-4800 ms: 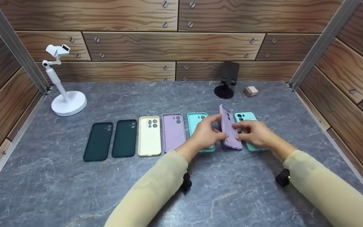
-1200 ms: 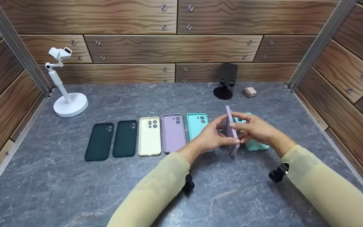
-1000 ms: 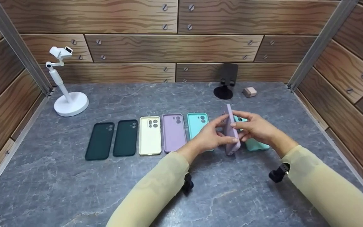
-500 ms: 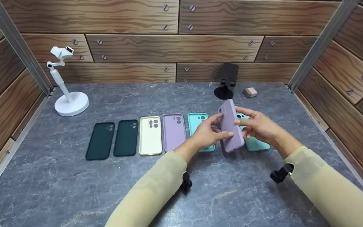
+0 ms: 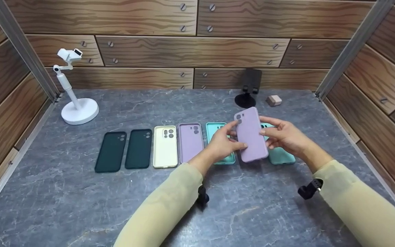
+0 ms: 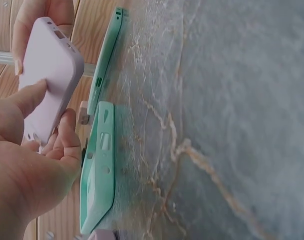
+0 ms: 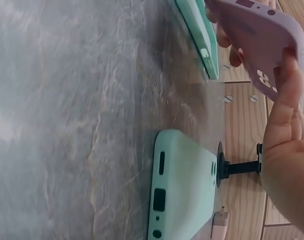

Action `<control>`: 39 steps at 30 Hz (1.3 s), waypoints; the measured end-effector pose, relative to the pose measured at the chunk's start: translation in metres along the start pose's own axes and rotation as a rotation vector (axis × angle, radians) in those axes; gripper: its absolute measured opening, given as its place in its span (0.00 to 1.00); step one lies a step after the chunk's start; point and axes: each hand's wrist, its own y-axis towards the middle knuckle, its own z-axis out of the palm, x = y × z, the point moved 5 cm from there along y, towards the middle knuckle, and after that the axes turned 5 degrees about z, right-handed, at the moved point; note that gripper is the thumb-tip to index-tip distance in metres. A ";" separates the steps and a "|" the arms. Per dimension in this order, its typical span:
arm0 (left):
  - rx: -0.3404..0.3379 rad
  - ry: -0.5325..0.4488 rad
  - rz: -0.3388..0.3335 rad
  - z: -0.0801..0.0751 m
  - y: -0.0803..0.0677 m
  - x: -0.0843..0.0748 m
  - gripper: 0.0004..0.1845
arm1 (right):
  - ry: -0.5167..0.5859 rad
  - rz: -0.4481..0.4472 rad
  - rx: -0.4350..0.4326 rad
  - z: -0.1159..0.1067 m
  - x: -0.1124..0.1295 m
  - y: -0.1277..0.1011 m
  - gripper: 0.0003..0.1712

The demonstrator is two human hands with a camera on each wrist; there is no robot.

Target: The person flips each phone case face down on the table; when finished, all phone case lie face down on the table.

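A grey marble table (image 5: pixel 63 192) fills the frame below wood-panel walls (image 5: pixel 190 51), a white stand (image 5: pixel 75 103) upper left. Right of centre, the left hand (image 5: pixel 221 145) and right hand (image 5: pixel 286 137) pinch a lilac case (image 5: pixel 250 135) above the table, probably hiding part of two teal cases (image 5: pixel 281 156).

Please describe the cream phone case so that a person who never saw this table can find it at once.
On the grey stone table, a row of phone cases lies flat in front of the white stand. The cream case is third from the left, between a dark green case and a lilac case. It is the only pale yellow one.
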 end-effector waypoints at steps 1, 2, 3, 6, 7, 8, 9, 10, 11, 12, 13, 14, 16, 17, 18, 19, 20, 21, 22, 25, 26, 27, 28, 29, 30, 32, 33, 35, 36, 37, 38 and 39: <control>-0.013 0.010 -0.005 -0.001 0.001 0.000 0.45 | -0.021 0.000 -0.009 -0.001 -0.001 0.000 0.42; -0.027 0.018 -0.009 -0.002 0.001 0.001 0.45 | -0.042 0.001 -0.016 -0.002 -0.001 0.000 0.42; -0.038 0.026 -0.009 -0.003 0.002 0.001 0.46 | -0.062 0.000 -0.025 -0.003 -0.002 0.000 0.42; -0.054 0.033 -0.002 -0.004 0.003 0.001 0.46 | -0.130 -0.002 -0.053 -0.006 -0.003 -0.001 0.41; -0.054 0.034 0.002 -0.004 0.004 0.002 0.46 | -0.153 -0.003 -0.064 -0.007 -0.004 -0.001 0.41; -0.052 0.036 0.003 -0.005 0.004 0.002 0.46 | -0.175 -0.005 -0.077 -0.007 -0.004 -0.001 0.40; -0.048 0.041 0.005 -0.005 0.004 0.002 0.46 | -0.199 -0.004 -0.090 -0.008 -0.004 -0.001 0.40; -0.045 0.044 0.004 -0.004 0.003 0.003 0.46 | -0.223 -0.001 -0.101 -0.008 -0.005 -0.001 0.40; -0.042 0.050 0.001 -0.004 0.003 0.004 0.46 | -0.248 0.003 -0.114 -0.009 -0.006 -0.001 0.40; -0.039 0.058 -0.003 -0.004 0.003 0.005 0.46 | -0.272 0.009 -0.127 -0.009 -0.007 0.000 0.40; -0.038 0.067 -0.009 -0.003 0.003 0.006 0.46 | -0.295 0.014 -0.136 -0.009 -0.008 0.000 0.40; -0.036 0.076 -0.013 -0.003 0.002 0.006 0.46 | -0.318 0.018 -0.143 -0.009 -0.009 0.000 0.40; -0.033 0.089 -0.022 -0.002 0.002 0.008 0.46 | -0.361 0.025 -0.157 -0.010 -0.011 0.000 0.39; -0.031 0.098 -0.025 -0.001 0.003 0.008 0.46 | -0.383 0.026 -0.163 -0.010 -0.012 0.000 0.38; -0.028 0.107 -0.026 -0.001 0.003 0.009 0.46 | -0.400 0.026 -0.168 -0.010 -0.013 0.000 0.38; -0.024 0.116 -0.024 0.000 0.003 0.009 0.46 | -0.417 0.025 -0.170 -0.010 -0.013 0.000 0.38; -0.021 0.131 -0.022 0.001 0.003 0.009 0.46 | -0.433 0.025 -0.173 -0.010 -0.013 0.001 0.37; -0.018 0.148 -0.019 0.001 0.004 0.010 0.46 | -0.447 0.027 -0.177 -0.010 -0.014 0.001 0.36; -0.018 0.167 -0.015 0.001 0.004 0.010 0.46 | -0.461 0.028 -0.181 -0.011 -0.014 0.001 0.36; -0.015 0.227 -0.006 0.002 0.003 0.010 0.47 | -0.497 0.029 -0.187 -0.010 -0.014 0.003 0.35; -0.015 0.244 -0.005 0.002 0.003 0.010 0.47 | -0.510 0.031 -0.191 -0.010 -0.015 0.004 0.35; -0.014 0.258 -0.002 0.002 0.003 0.010 0.47 | -0.524 0.031 -0.195 -0.010 -0.014 0.004 0.35; -0.011 0.271 -0.001 0.003 0.003 0.010 0.47 | -0.541 0.029 -0.200 -0.010 -0.014 0.004 0.35; -0.005 0.281 -0.001 0.003 0.003 0.010 0.47 | -0.556 0.027 -0.203 -0.010 -0.014 0.005 0.35; 0.001 0.294 -0.002 0.003 0.003 0.010 0.47 | -0.570 0.027 -0.207 -0.010 -0.015 0.005 0.35; 0.011 0.322 -0.004 0.004 0.003 0.010 0.47 | -0.593 0.026 -0.214 -0.011 -0.016 0.005 0.35; 0.015 0.337 -0.005 0.004 0.003 0.010 0.47 | -0.602 0.023 -0.217 -0.010 -0.016 0.005 0.35; 0.023 0.364 -0.007 0.004 0.003 0.010 0.47 | -0.618 0.020 -0.221 -0.011 -0.018 0.006 0.35; 0.026 0.377 -0.007 0.005 0.003 0.010 0.47 | -0.622 0.016 -0.222 -0.011 -0.019 0.006 0.35; 0.028 0.389 -0.005 0.005 0.003 0.011 0.47 | -0.629 0.008 -0.223 -0.011 -0.020 0.007 0.35; 0.032 0.401 0.003 0.005 0.003 0.011 0.47 | -0.640 -0.007 -0.224 -0.011 -0.020 0.008 0.35; 0.035 0.412 0.011 0.005 0.003 0.011 0.46 | -0.650 -0.021 -0.224 -0.010 -0.021 0.008 0.35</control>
